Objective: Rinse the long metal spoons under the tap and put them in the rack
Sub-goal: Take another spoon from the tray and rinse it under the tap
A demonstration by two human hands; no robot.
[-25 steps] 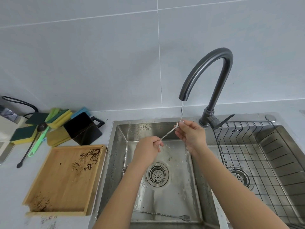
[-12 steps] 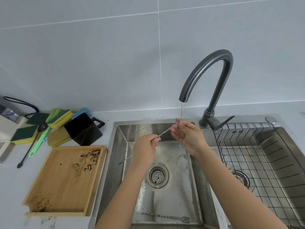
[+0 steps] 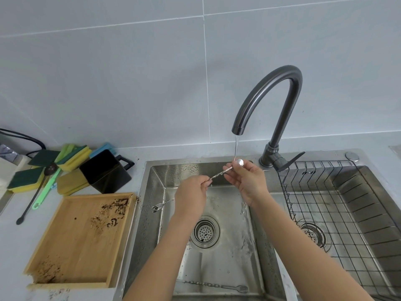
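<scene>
I hold a long twisted metal spoon [image 3: 219, 174] slanted across the left sink basin [image 3: 227, 268]. My left hand [image 3: 191, 196] grips the middle of its stem; the forked end [image 3: 156, 207] sticks out to the left. My right hand [image 3: 246, 179] pinches the stem just below the round bowl [image 3: 240, 162], which sits right under the thin water stream from the dark tap [image 3: 269, 92]. A second twisted spoon [image 3: 217, 285] lies flat at the front of the same basin. The black wire rack [image 3: 338, 205] sits in the right basin with nothing in it.
A wooden tray [image 3: 80, 242] with brown crumbs lies left of the sink. Behind it are a black container [image 3: 105, 172], several sponges [image 3: 73, 157], a green brush and a black long-handled spoon [image 3: 34, 194]. The tap lever [image 3: 288, 161] points right.
The spoon's bowl has risen out of my right fingers into the stream. My left hand has slid along the stem, and the forked end now shows further left.
</scene>
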